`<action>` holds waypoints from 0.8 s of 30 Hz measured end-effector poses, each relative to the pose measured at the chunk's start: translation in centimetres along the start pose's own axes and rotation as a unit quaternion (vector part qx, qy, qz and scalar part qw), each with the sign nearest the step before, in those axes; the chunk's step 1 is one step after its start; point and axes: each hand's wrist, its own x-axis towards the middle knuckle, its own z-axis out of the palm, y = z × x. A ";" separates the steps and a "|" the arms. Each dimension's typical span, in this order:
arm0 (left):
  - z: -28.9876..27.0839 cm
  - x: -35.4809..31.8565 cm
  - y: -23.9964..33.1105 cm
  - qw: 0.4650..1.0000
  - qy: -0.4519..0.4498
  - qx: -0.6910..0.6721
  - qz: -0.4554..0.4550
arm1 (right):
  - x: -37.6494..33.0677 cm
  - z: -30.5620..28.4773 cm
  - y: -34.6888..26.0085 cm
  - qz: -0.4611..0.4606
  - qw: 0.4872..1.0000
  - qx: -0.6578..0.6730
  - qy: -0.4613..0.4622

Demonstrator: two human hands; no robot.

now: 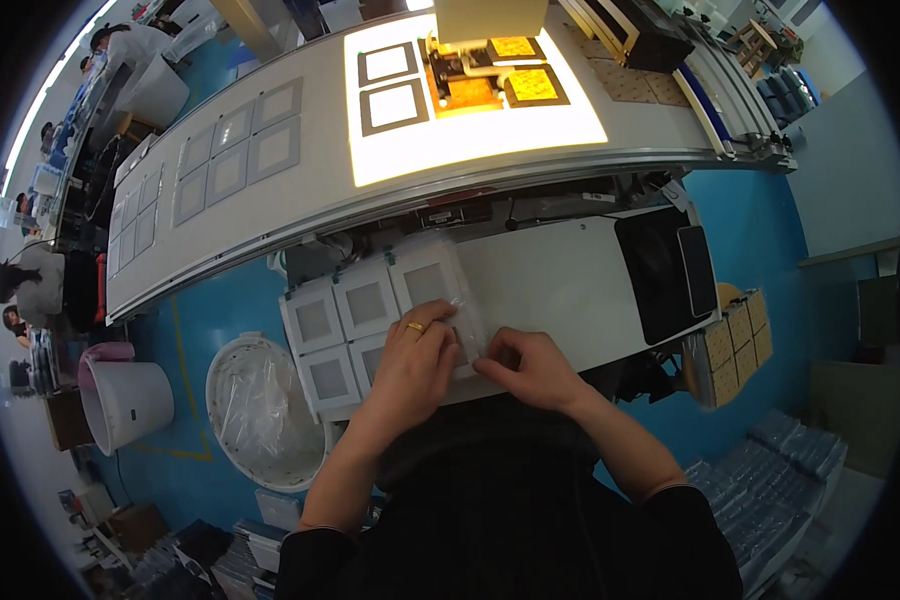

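A white rectangular sheet [320, 347] with grey square panels [317, 320] lies left on the white desk [560, 285], clear plastic film [463, 290] at its right. Left hand [416, 352] rests half-curled there; right hand [532, 372] nearly pinches the film's edge; neither grip is discernible. Film handling appears underway; the next move calls for lightness.

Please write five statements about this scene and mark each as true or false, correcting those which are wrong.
1. The left hand wears a ring. True.
2. The right hand touches the black mat. False: it is near the right edge of the white windowed panel; the mat lies farther right.
3. The round white bin holds clear plastic. True.
4. The lit surface is nearer to the person than the white windowed panel. False: it lies beyond.
5. A dark flat device lies right of both hands. True.
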 end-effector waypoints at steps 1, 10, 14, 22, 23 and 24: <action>-0.1 0.0 -0.1 1.000 0.004 -0.017 -0.001 | 0.1 0.0 0.1 -0.003 1.000 0.017 0.004; 0.6 -0.9 1.6 0.999 0.026 0.007 0.025 | 0.8 1.0 1.9 -0.029 0.996 0.082 -0.025; 1.6 -0.8 0.0 0.997 0.049 0.051 0.011 | 0.9 1.5 2.5 -0.024 0.999 0.047 -0.009; -4.4 1.3 -10.4 0.959 0.171 0.157 -0.162 | 1.5 2.0 1.4 -0.008 0.999 0.033 -0.007; -6.0 1.0 -11.8 0.953 0.174 0.161 -0.187 | 1.6 2.3 1.6 -0.004 0.999 0.042 -0.008; -6.7 0.4 -13.2 0.947 0.189 0.176 -0.193 | 1.7 2.3 1.9 -0.001 0.999 0.048 -0.013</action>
